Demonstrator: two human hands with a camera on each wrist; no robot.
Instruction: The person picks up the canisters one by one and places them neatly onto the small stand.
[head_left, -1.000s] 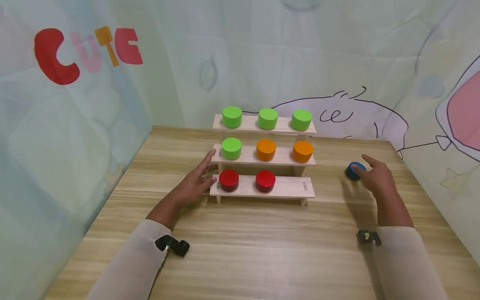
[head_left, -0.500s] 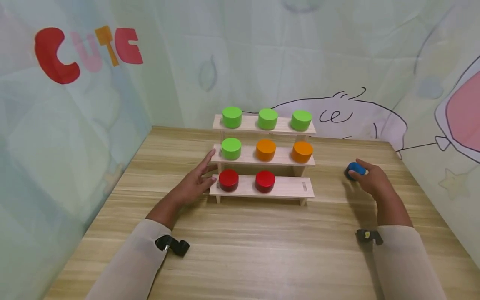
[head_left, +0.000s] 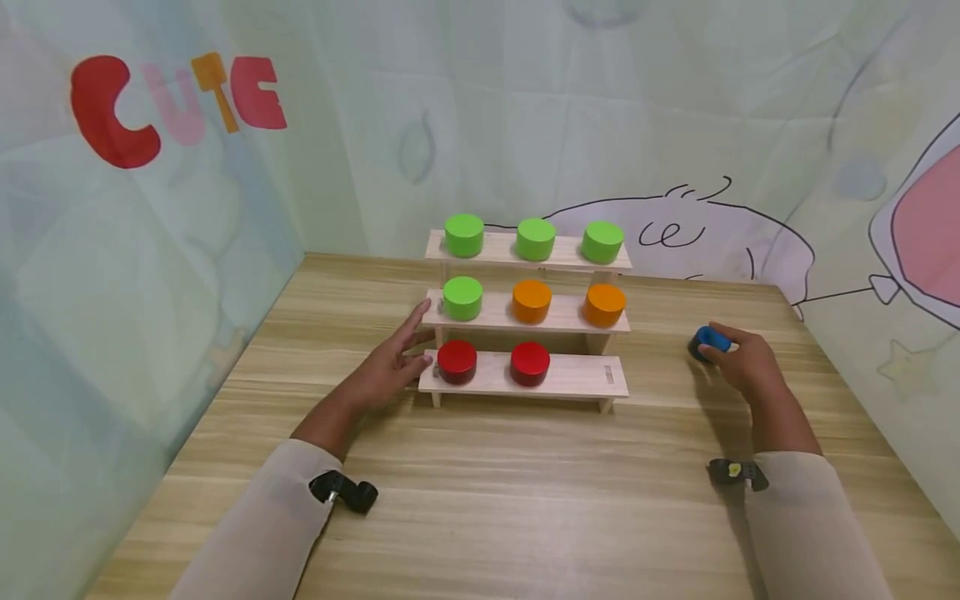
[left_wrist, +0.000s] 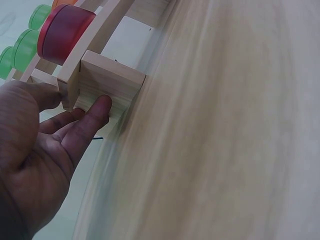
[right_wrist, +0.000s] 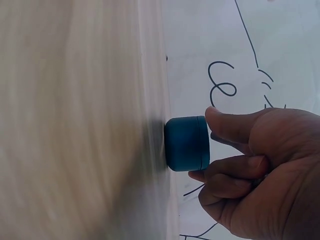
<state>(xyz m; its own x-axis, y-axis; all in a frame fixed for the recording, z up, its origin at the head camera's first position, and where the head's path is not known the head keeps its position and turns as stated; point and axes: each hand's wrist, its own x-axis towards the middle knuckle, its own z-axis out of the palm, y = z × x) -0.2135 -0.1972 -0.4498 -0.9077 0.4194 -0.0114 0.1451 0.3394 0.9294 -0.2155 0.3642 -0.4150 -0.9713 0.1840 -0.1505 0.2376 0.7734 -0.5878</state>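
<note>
A small blue round jar [head_left: 702, 344] stands on the table at the right, with a lid seam showing near its top in the right wrist view. My right hand [head_left: 746, 360] pinches it near the top between thumb and fingers, the lower fingers curled in. At the left end of a three-tier wooden rack [head_left: 577, 375], my left hand [head_left: 382, 369] rests with its thumb at the lowest board's end and its other fingers along the side panel. Two red round pieces [head_left: 529, 364] sit on that lowest tier, whose right end is bare.
Orange round pieces [head_left: 532, 302] and a green one [head_left: 462, 298] sit on the middle tier. Three more green pieces [head_left: 536, 239] line the top tier. Behind the wooden table [head_left: 495, 500] hangs a printed backdrop [head_left: 480, 108]. Each sleeve carries a black wrist mount.
The right hand's thumb and fingers have closed in on the blue jar and now pinch it. The left hand and the rack have stayed in place.
</note>
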